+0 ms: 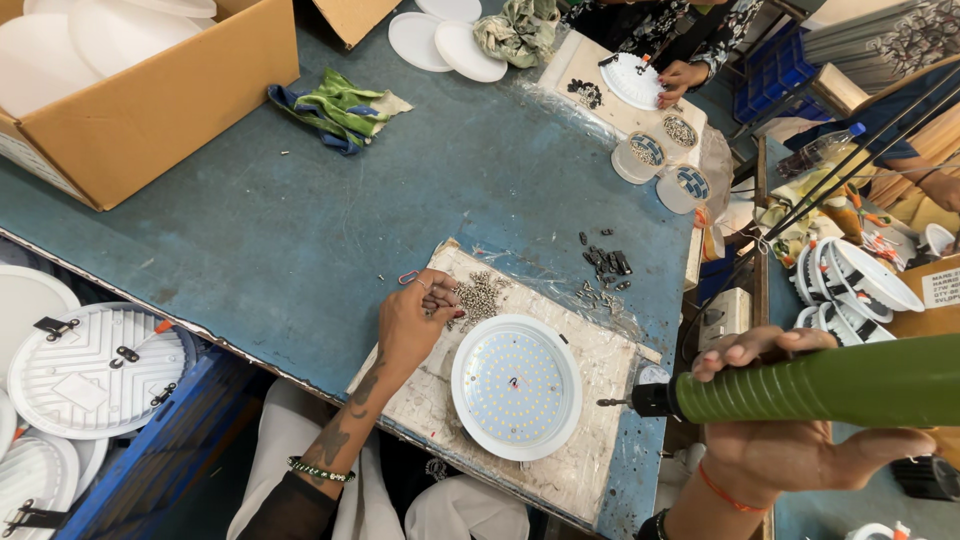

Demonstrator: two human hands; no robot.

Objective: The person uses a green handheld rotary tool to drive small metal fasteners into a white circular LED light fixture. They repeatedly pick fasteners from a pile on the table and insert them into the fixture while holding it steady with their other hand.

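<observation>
Left hand: the left hand [418, 318] reaches onto the work board, fingers pinched narrow at the edge of the screw pile [480, 296]; whether a screw is already between the fingertips cannot be told.
Right hand: the right hand [790, 430] is closed around the green electric screwdriver [830, 385], held level beyond the right edge of the desk, bit pointing left toward the lamp.
Round LED panel: the round LED panel [516, 387] lies flat on the work board, diode face up, just right of the left hand and apart from the screwdriver bit.
Work board: the work board [590, 440] is a worn pale slab lying at the near edge of the blue desk [300, 230].
Loose parts: a group of black clips [604, 262] lies on the desk just beyond the board.
Cardboard box: the cardboard box [150, 110] stands at the far left of the desk and holds white discs.
Rag: a green and blue rag [340, 108] lies beside the box.
Other person: a co-worker's hand [680, 78] rests at a white panel at the far end of the desk, near three small parts cups [662, 160].
</observation>
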